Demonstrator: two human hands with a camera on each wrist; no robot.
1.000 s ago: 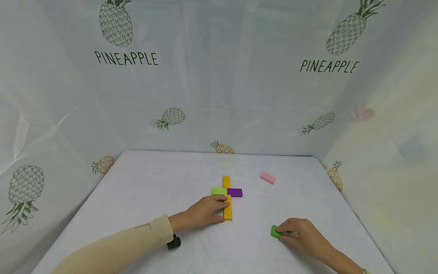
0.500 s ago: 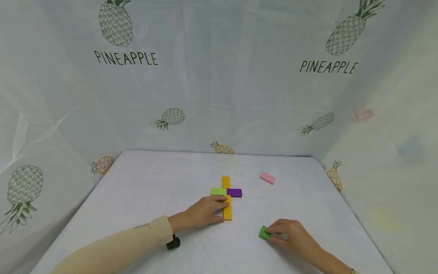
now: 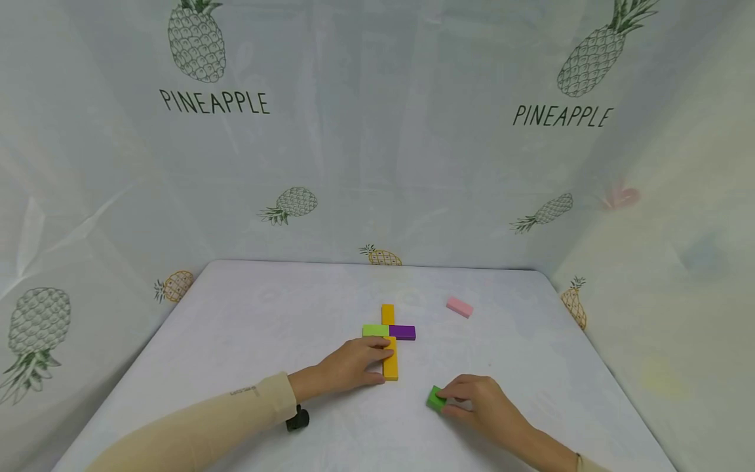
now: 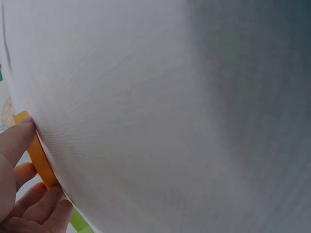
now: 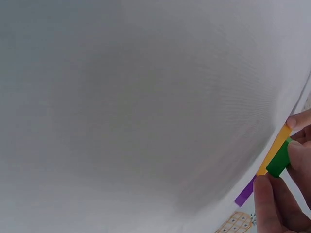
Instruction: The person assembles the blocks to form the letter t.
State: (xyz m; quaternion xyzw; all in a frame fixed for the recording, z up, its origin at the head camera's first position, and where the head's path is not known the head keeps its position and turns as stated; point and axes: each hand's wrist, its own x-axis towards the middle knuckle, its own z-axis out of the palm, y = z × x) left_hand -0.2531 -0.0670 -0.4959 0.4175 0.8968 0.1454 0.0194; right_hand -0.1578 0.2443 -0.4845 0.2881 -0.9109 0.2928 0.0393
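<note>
My left hand (image 3: 354,364) holds the near yellow block (image 3: 390,368) on the white table, thumb by its near end and fingers at its far part. Beyond it, a lime green block (image 3: 375,330) and a purple block (image 3: 402,333) lie end to end, crosswise. A second yellow block (image 3: 388,314) points away behind them, so the blocks make a cross. To the right, my right hand (image 3: 486,410) pinches a green block (image 3: 435,399) between thumb and fingers, apart from the cross. In the right wrist view the green block (image 5: 279,160) looks tilted.
A pink block (image 3: 459,307) lies alone at the back right of the table (image 3: 265,308). Cloth printed with pineapples hangs behind and at the sides. A small black device (image 3: 297,418) sits under my left wrist.
My right hand has moved left with the green block, nearer to the cross of blocks. The left hand has stayed on the near yellow block.
</note>
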